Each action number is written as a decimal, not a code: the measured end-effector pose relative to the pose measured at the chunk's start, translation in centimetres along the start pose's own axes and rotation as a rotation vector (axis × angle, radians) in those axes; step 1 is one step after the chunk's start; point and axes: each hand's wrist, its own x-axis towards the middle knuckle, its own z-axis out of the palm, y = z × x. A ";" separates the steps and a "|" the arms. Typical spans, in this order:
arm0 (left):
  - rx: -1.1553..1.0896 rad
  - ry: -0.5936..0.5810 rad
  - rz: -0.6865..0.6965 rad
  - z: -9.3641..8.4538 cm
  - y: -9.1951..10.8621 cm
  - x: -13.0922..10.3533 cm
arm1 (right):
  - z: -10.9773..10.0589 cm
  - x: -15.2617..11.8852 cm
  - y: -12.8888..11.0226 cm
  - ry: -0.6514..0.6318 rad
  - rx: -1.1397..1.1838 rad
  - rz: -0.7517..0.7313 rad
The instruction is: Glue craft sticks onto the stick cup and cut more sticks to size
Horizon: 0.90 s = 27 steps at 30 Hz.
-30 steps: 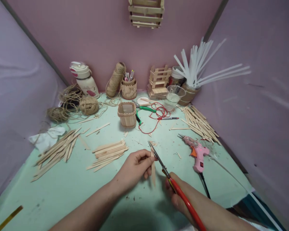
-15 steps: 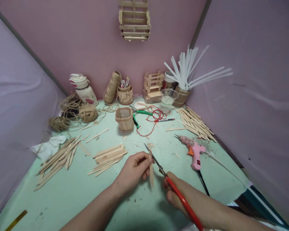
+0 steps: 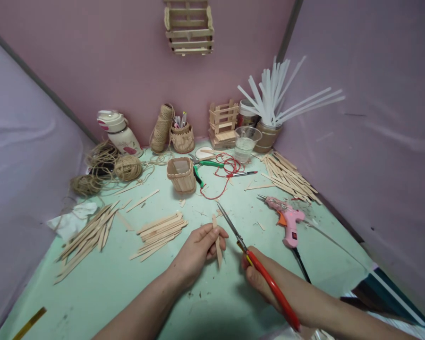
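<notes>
Three walls (image 3: pixel 127 56) | mint tabletop (image 3: pixel 102 293), stick piles (image 3: pixel 163 233) | specks (image 3: pixel 199 295), perhaps debris

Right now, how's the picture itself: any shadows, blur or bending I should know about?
Head view: a soft shadow darkens the green tabletop toward the bottom; the scissors and wooden stick look fairly clear, while fine markings on the white bottle are too soft to read; also in the head view, the side walls slant steeply, probably from wide-lens stretching.

Room rightward — then glue gun (image 3: pixel 289 217) (corded).
</notes>
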 end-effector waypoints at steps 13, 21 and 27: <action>0.217 0.043 0.110 0.6 0.4 -0.5 | -0.5 -0.8 0.3 -0.074 -0.133 0.098; 0.274 0.021 0.144 0.7 0.3 -0.7 | 0.0 -0.2 0.3 -0.030 -0.165 0.159; 0.290 0.020 0.136 0.7 0.5 -0.8 | -0.1 -0.2 0.6 -0.036 -0.144 0.150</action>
